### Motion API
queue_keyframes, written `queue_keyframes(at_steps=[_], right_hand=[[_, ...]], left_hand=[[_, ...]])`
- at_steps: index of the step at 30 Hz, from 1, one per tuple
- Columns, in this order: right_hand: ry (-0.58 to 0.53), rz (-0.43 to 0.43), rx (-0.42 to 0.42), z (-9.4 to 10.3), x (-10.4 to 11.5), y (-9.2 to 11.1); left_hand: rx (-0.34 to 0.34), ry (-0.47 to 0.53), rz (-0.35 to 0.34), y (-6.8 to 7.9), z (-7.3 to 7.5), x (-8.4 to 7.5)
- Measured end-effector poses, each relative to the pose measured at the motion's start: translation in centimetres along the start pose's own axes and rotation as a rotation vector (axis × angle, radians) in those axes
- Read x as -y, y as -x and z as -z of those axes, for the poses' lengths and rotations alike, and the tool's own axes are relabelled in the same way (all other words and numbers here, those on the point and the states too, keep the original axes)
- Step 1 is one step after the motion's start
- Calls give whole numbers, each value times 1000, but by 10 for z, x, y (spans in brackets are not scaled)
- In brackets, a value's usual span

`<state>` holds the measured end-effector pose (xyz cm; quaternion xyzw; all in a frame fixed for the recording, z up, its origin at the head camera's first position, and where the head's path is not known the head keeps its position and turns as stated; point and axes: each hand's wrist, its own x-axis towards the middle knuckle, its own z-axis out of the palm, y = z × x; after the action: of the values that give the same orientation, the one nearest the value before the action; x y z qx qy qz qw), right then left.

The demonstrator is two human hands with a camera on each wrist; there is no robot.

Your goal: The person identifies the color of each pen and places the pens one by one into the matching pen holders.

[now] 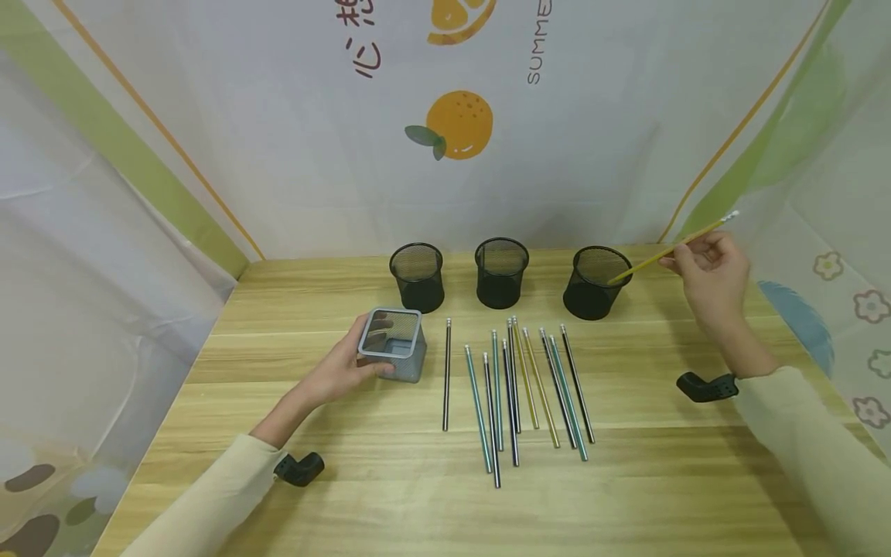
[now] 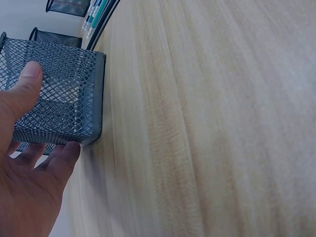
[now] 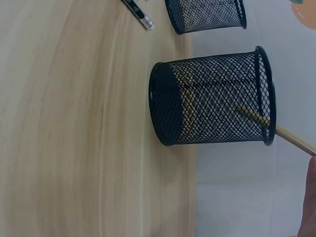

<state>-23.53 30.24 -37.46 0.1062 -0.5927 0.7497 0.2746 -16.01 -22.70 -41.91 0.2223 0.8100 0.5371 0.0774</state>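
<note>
My left hand (image 1: 337, 373) grips a square grey mesh pen holder (image 1: 412, 365) from its left side. In the left wrist view the thumb lies on one mesh wall of the holder (image 2: 64, 94), and the other fingers are around its underside in that view. At the far right, my right hand (image 1: 717, 280) pinches a yellow pencil (image 1: 657, 257) near its white eraser end. The pencil slants down to the left, and its other end is inside the rightmost round black mesh pen cup (image 1: 588, 302). That end shows through the mesh in the right wrist view.
Two more round black mesh cups, the left one (image 1: 421, 295) and the middle one (image 1: 498, 292), stand along the table's back edge. Several pencils, such as a teal pencil (image 1: 477, 410) and a black pencil (image 1: 447, 375), lie in front. A printed curtain (image 1: 313, 155) hangs behind the table.
</note>
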Motion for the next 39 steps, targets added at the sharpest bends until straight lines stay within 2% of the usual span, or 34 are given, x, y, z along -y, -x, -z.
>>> queue_keyframes(at_steps=[3,9,17,21,23,26,29,33,37,39], right_hand=[[30,11,28,0,-3,1],[165,10,85,-1,-6,2],[382,-61,237,4,-5,6],[506,-97,272,13,-6,9],[533,-125,280,17,-6,11],[539,-164,301,22,-4,13],[494,-190,328,25,-2,16],[374,-232,367,29,-3,18],[316,-274,404,32,-7,20],[327,-284,422,33,-9,21]], left_hand=[[3,9,2,-1,0,0],[4,41,19,-2,-1,0],[1,41,20,-2,-1,1],[1,34,19,-2,-1,1],[2,31,16,-2,-1,0],[-1,24,8,-2,0,0],[-2,20,6,-2,0,1],[-1,21,9,-1,1,2],[3,25,4,-1,0,2],[5,25,4,-1,0,1]])
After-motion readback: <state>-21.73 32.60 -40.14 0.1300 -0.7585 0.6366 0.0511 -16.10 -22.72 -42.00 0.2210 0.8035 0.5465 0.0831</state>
